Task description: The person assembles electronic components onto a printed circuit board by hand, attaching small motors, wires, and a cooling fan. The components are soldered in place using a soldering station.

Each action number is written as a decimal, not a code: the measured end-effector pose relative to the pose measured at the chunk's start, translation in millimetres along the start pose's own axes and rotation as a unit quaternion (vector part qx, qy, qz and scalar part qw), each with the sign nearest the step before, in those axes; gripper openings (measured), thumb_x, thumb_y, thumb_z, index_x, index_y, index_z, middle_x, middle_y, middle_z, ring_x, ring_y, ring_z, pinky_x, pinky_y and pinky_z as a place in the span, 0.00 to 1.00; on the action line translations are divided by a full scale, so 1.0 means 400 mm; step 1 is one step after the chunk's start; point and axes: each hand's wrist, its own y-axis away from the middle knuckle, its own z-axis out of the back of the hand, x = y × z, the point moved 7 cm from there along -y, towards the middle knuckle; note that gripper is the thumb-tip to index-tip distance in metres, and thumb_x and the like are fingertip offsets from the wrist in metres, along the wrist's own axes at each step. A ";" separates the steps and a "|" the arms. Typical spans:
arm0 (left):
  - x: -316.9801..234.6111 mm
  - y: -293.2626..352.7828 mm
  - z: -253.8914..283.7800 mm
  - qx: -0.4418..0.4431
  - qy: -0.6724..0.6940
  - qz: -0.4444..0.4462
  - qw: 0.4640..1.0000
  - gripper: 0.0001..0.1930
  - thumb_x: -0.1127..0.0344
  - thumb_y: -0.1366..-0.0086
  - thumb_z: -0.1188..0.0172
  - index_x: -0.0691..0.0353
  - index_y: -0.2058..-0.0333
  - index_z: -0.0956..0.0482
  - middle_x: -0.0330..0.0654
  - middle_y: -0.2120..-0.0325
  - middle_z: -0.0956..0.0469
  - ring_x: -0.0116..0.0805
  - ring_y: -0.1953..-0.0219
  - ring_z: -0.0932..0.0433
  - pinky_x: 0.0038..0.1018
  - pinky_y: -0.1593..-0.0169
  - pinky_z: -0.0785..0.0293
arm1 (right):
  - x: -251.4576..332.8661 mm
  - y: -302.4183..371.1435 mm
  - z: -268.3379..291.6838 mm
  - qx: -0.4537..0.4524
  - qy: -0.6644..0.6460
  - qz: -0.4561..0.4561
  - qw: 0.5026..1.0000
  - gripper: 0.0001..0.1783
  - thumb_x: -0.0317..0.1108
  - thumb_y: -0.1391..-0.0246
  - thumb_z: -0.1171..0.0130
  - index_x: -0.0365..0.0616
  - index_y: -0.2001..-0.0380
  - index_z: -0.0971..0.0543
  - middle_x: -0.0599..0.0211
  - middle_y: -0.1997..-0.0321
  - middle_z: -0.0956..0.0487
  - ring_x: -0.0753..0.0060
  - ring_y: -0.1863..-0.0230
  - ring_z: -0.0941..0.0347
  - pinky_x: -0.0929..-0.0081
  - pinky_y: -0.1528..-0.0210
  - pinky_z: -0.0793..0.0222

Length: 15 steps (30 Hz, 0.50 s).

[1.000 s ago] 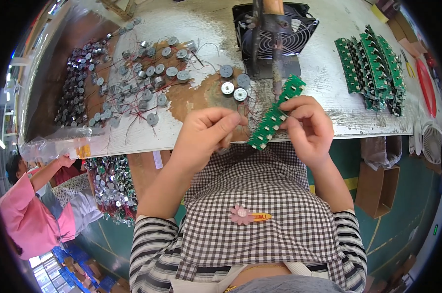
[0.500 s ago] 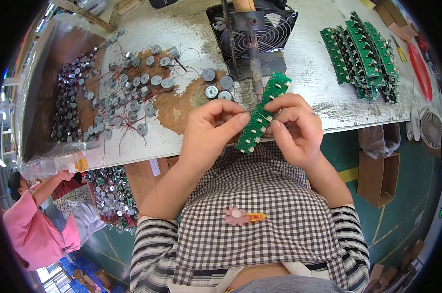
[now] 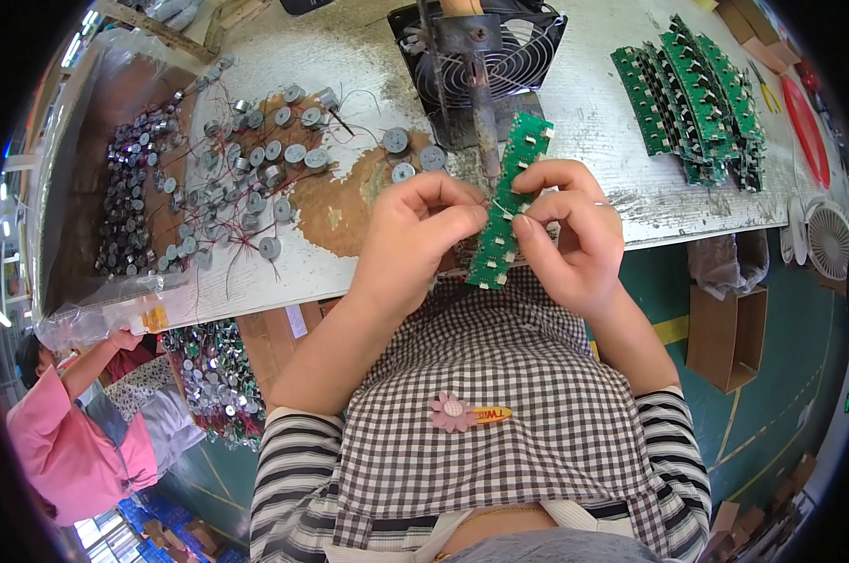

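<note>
A narrow green circuit board (image 3: 492, 249) with small white connectors is held at a slant over the table's front edge. My right hand (image 3: 575, 230) grips its right side between thumb and fingers. At the board's left edge my left hand (image 3: 420, 230) is pinched closed; a thin pale strand shows beside its fingertips, but what they hold is too small to make out. Just beyond the board hangs a clamped soldering iron (image 3: 482, 103), its tip close to the board's left side. Several round grey motors (image 3: 395, 141) lie left of the iron, partly behind my left hand.
A black fan (image 3: 528, 56) stands behind the iron. Many wired motors (image 3: 272, 150) spread leftward to a plastic-lined box (image 3: 68, 188). Stacked green boards (image 3: 692, 103) and red-handled pliers (image 3: 804, 127) lie right. Below are a cardboard box (image 3: 725, 342) and, left, a person in pink (image 3: 77, 441).
The board has turned more upright and its lower end has shifted right. My left hand has moved slightly right, with its fingertips at the board's edge. The view has shifted a little.
</note>
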 end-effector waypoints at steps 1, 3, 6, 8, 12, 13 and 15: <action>-0.008 -0.003 -0.004 0.004 0.007 -0.002 1.000 0.04 0.74 0.48 0.40 0.66 0.74 0.25 0.37 0.73 0.23 0.19 0.74 0.28 0.16 0.72 0.33 | 0.000 -0.005 0.000 0.001 0.002 0.007 1.000 0.06 0.17 0.57 0.41 0.35 0.76 0.28 0.53 0.62 0.25 0.78 0.76 0.27 0.83 0.76 0.31; -0.012 -0.008 -0.007 0.009 0.014 -0.004 1.000 0.03 0.74 0.48 0.40 0.66 0.74 0.25 0.38 0.73 0.23 0.20 0.73 0.28 0.16 0.71 0.32 | 0.001 -0.011 0.000 -0.001 0.001 0.006 1.000 0.06 0.17 0.57 0.41 0.35 0.76 0.28 0.53 0.62 0.25 0.78 0.77 0.27 0.83 0.76 0.31; -0.015 -0.014 -0.011 0.009 0.032 -0.022 0.999 0.03 0.75 0.49 0.41 0.66 0.75 0.25 0.38 0.73 0.23 0.21 0.72 0.27 0.17 0.68 0.32 | -0.003 -0.010 0.001 -0.001 0.006 0.007 1.000 0.06 0.17 0.57 0.41 0.35 0.76 0.28 0.53 0.62 0.25 0.77 0.77 0.27 0.83 0.76 0.31; -0.012 -0.017 -0.012 0.009 0.034 -0.030 0.999 0.02 0.76 0.50 0.41 0.66 0.76 0.25 0.38 0.73 0.24 0.21 0.71 0.27 0.18 0.66 0.32 | -0.003 -0.011 -0.001 0.003 0.012 0.007 1.000 0.06 0.17 0.57 0.41 0.35 0.76 0.28 0.52 0.62 0.25 0.77 0.76 0.27 0.83 0.76 0.31; -0.037 -0.017 -0.017 0.004 0.010 -0.058 0.998 0.02 0.77 0.50 0.42 0.67 0.77 0.26 0.38 0.73 0.24 0.21 0.71 0.28 0.18 0.66 0.32 | 0.006 -0.023 0.007 -0.012 0.010 0.020 1.000 0.07 0.17 0.59 0.40 0.36 0.77 0.27 0.51 0.62 0.24 0.74 0.73 0.26 0.82 0.74 0.32; -0.034 -0.018 -0.013 0.008 -0.005 -0.058 0.998 0.02 0.77 0.50 0.42 0.67 0.77 0.26 0.37 0.74 0.24 0.21 0.71 0.28 0.18 0.66 0.32 | 0.009 -0.026 0.008 -0.011 0.015 0.034 0.999 0.07 0.17 0.60 0.40 0.36 0.77 0.27 0.51 0.63 0.24 0.73 0.72 0.26 0.82 0.73 0.32; -0.026 -0.016 -0.011 0.011 -0.019 -0.058 0.998 0.02 0.77 0.50 0.42 0.67 0.77 0.26 0.37 0.74 0.24 0.20 0.71 0.28 0.18 0.66 0.32 | 0.005 -0.012 0.003 -0.007 0.013 0.026 1.000 0.07 0.17 0.60 0.40 0.36 0.77 0.27 0.50 0.63 0.24 0.71 0.71 0.26 0.81 0.71 0.32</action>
